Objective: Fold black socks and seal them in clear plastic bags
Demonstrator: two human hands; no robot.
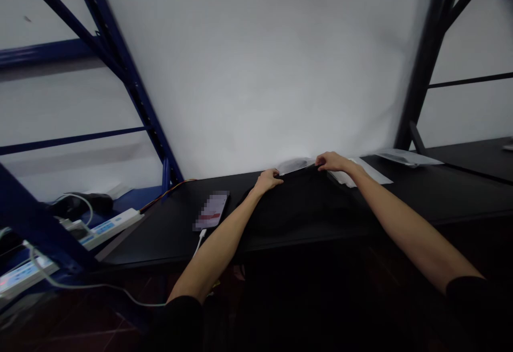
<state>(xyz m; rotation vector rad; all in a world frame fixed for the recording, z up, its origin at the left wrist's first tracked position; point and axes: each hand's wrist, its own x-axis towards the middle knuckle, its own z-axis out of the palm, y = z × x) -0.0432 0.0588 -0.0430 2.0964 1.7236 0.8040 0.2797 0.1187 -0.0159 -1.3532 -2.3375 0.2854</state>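
Note:
My left hand [269, 181] pinches the left end of a thin, translucent plastic bag [296, 165] near the back of the black tabletop. At its other end, the fingers of my right hand [331, 162] are closed on the edge. The bag stretches between both hands and is seen almost edge-on. Dark material [298, 202] lies below it, hard to tell from the black surface. Beside my right wrist are white, flat sheets or bags [371, 171], partly covered by the forearm. A phone [212, 210] rests left of my left forearm, a white cable plugged in.
Another translucent bag [409, 157] lies farther right on the black table [412, 197]. Blue rack posts [132, 85] rise at left, a dark post [425, 58] at right, a white wall [256, 74] behind. Power strips [116, 226] and cables lie at lower left.

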